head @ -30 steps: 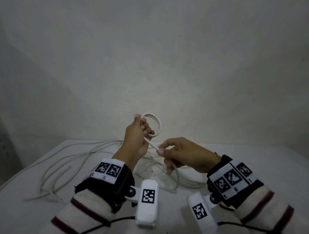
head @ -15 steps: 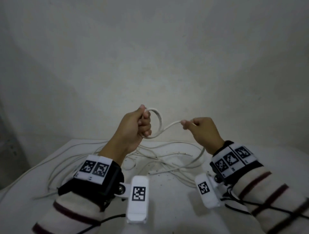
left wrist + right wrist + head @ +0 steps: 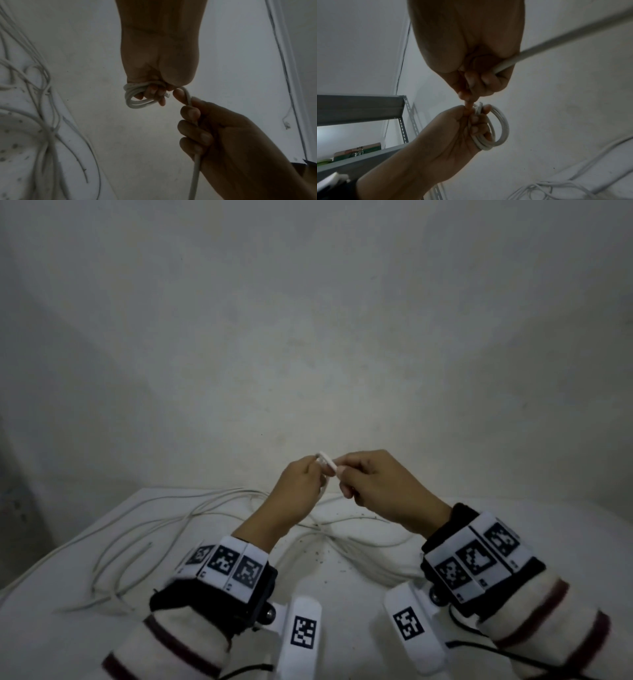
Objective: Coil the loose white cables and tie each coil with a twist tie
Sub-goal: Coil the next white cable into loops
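My left hand (image 3: 301, 481) is raised above the table and grips a small coil of white cable (image 3: 137, 97) of several loops, the same coil (image 3: 498, 129) hanging round its fingers in the right wrist view. My right hand (image 3: 373, 484) is right against it and pinches the running length of the same cable (image 3: 188, 98) at the coil's top. That cable (image 3: 556, 40) passes through the right fist and trails down toward the table. No twist tie shows in any view.
Several loose white cables (image 3: 164, 529) lie tangled over the white table (image 3: 548, 529), mostly left and centre under my hands. A pale wall (image 3: 308, 337) stands close behind. A grey metal shelf (image 3: 359, 108) shows at the left in the right wrist view.
My right hand has swung back from the right to meet the left hand, laying another loop onto the coil. The open loop between the hands has closed up.
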